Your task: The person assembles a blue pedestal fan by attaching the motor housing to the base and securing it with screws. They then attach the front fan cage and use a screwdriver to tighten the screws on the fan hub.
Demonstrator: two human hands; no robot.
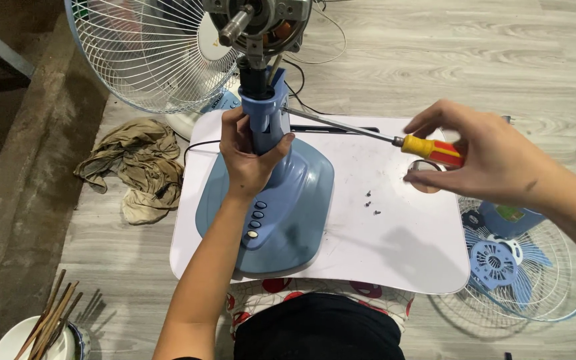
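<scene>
A blue fan base (298, 200) with a row of buttons stands on a white lap table (395, 247). My left hand (248, 157) grips its blue neck column (266, 113), below the bare motor (258, 23). A screwdriver (368, 133) with a yellow and red handle is held in my right hand (481, 157). Its long shaft points left and its tip touches the side of the column. Three small dark screws (371, 201) lie loose on the table between my hands.
A white wire fan grille (145, 53) leans at the back left. A crumpled tan rag (138, 167) lies on the floor at left. Another grille with blue blades (515, 267) rests at right. A white bowl with sticks (41, 333) sits bottom left.
</scene>
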